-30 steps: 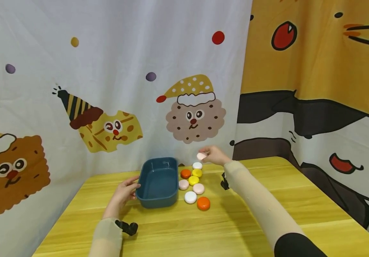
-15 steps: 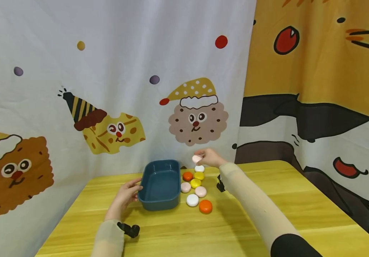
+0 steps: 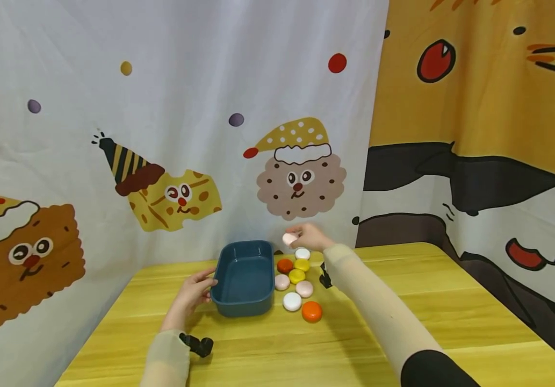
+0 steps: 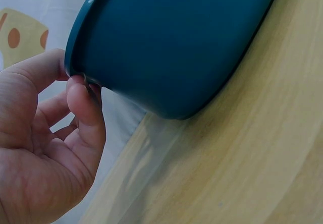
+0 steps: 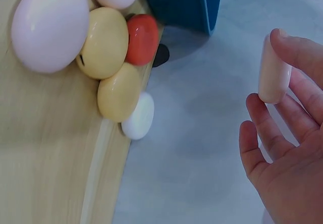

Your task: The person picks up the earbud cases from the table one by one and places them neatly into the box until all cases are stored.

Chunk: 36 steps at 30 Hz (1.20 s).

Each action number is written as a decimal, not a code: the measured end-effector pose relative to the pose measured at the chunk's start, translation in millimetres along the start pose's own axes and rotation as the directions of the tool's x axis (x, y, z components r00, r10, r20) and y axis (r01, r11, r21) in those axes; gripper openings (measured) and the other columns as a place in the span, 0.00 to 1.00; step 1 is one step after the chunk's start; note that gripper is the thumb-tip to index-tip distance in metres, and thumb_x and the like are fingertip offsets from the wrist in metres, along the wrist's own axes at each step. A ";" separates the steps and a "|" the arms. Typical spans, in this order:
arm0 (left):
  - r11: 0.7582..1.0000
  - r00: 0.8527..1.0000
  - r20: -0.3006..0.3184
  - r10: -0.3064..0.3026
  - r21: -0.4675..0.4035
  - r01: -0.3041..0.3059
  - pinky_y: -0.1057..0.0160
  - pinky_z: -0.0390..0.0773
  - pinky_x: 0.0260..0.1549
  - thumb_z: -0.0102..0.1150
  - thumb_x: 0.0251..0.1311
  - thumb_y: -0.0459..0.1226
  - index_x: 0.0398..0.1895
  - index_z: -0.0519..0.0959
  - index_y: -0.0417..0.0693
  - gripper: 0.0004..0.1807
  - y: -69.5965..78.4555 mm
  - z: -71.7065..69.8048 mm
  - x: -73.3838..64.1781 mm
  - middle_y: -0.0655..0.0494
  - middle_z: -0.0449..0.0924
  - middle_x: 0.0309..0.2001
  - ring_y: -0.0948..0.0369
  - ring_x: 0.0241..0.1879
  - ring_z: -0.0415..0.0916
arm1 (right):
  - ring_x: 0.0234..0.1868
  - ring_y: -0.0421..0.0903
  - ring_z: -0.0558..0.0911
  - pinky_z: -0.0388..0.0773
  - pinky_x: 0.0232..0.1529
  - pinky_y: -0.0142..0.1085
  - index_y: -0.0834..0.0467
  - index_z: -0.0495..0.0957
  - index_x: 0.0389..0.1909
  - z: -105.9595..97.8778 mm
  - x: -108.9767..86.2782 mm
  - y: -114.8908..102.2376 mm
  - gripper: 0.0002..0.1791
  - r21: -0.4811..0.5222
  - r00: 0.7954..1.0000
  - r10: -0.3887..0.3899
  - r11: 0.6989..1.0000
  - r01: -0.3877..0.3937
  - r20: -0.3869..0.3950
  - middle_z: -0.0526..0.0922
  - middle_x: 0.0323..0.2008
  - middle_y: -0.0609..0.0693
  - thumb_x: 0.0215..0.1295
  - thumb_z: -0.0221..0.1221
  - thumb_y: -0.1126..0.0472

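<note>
My left hand [image 3: 191,294] pinches the rim of a dark teal rectangular basin [image 3: 244,308] at its left side; in the left wrist view the thumb and forefinger [image 4: 87,103] meet at the lip. Over the far table edge, right of the basin, my right hand [image 3: 310,236] holds a pale pink rounded disc [image 3: 289,239] between thumb and fingertips. The right wrist view has that pink disc [image 5: 274,75] edge-on, apart from the table. Below the right hand lie a white disc [image 3: 302,253], two yellow discs [image 3: 297,277] and an orange-red disc [image 3: 285,265].
Nearer on the wooden table [image 3: 258,355] lie two pale pink discs [image 3: 304,289], another white disc [image 3: 292,301] and a larger orange disc [image 3: 311,311], close to the basin's right wall. A printed curtain [image 3: 185,80] hangs directly behind the table's far edge.
My right hand has carried the pale pink disc leftward, toward the basin. The left hand stays on the basin's rim. The head view has shifted slightly.
</note>
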<state>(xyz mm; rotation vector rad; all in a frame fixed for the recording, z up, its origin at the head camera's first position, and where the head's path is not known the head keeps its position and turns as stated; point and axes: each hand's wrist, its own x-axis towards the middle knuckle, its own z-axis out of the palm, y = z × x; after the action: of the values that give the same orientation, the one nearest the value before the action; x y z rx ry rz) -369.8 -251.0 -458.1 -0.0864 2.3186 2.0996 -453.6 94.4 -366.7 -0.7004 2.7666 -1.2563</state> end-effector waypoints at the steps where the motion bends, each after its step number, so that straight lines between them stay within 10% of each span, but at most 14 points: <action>1: 1.000 1.000 0.003 0.000 0.000 0.000 0.67 0.72 0.18 0.57 0.62 0.30 0.69 0.67 0.38 0.30 0.2 0.0 -0.3 0.48 0.75 0.42 0.63 0.18 0.65 | 0.53 0.52 0.78 0.75 0.52 0.41 0.67 0.76 0.59 0.8 0.7 -0.9 0.27 0.000 1.000 -0.007 1.000 0.007 0.002 0.79 0.56 0.57 0.56 0.65 0.69; 36: 1.000 1.000 0.010 -0.013 -0.007 0.013 0.65 0.73 0.20 0.57 0.62 0.31 0.68 0.68 0.40 0.29 0.2 1.0 -1.9 0.45 0.75 0.44 0.62 0.18 0.65 | 0.52 0.53 0.78 0.78 0.47 0.39 0.64 0.76 0.59 53.7 23.2 -19.8 0.27 0.118 0.998 -0.039 0.993 0.033 0.046 0.78 0.56 0.57 0.57 0.67 0.67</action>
<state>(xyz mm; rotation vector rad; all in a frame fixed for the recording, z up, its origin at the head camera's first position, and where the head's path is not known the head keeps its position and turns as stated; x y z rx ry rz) -368.0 -250.0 -457.8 -0.0913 2.2995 2.0972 -455.9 35.4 -385.0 -0.7635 2.6286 -1.3753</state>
